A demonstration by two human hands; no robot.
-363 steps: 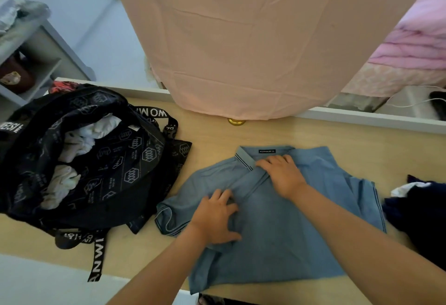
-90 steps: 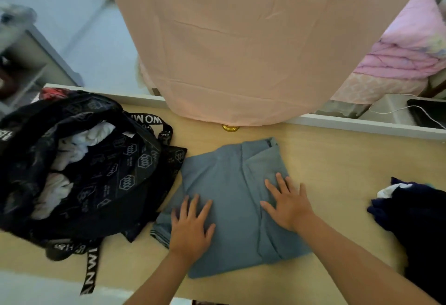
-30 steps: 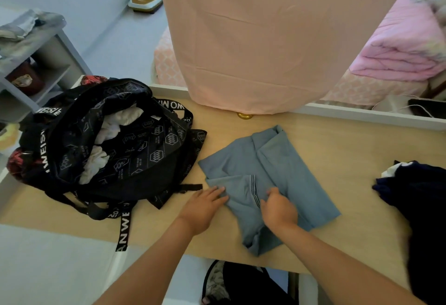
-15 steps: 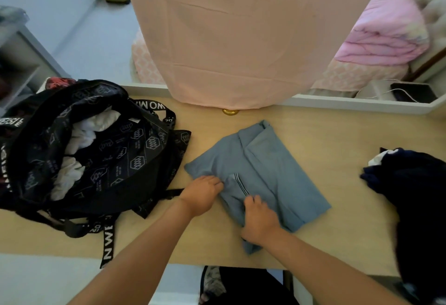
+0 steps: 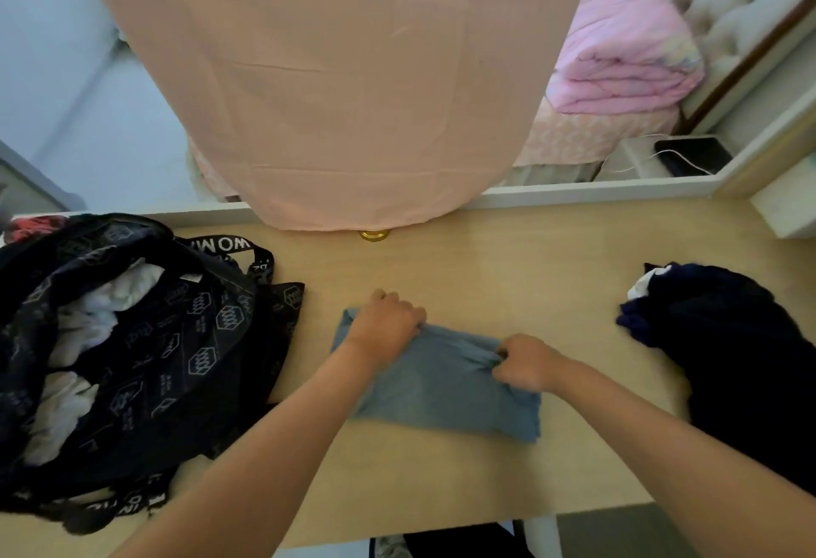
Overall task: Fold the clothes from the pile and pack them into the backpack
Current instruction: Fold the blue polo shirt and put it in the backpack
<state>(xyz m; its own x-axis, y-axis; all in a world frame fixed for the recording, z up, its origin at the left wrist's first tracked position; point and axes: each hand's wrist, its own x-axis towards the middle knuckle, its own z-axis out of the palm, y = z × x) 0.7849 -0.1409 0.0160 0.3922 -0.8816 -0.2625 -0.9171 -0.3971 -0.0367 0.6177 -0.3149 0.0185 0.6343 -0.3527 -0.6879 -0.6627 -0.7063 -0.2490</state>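
Two hands hold the folded blue shirt [image 5: 446,385] at the middle of the bench [image 5: 485,275]. The left hand [image 5: 386,321] has its fingers [image 5: 410,314] curled round the far left corner, and the right hand [image 5: 525,363] pinches the far right edge. The shirt lies as a low band, its near edge well back from the bench's front edge, with bare wood before it. The open black backpack [image 5: 176,359] lies just beside the shirt's left corner, with white clothes [image 5: 101,314] in its mouth. On the right a wide bare strip separates the shirt from the dark pile of clothes [image 5: 728,336]. Behind, bare bench runs to the white back rim, where a pink hanging cloth [image 5: 331,94] reaches down to it. Half a second ago the shirt was a deeper, tilted rectangle with both hands at its near corner; it is now doubled over and shallower, and the hands are at its far edge
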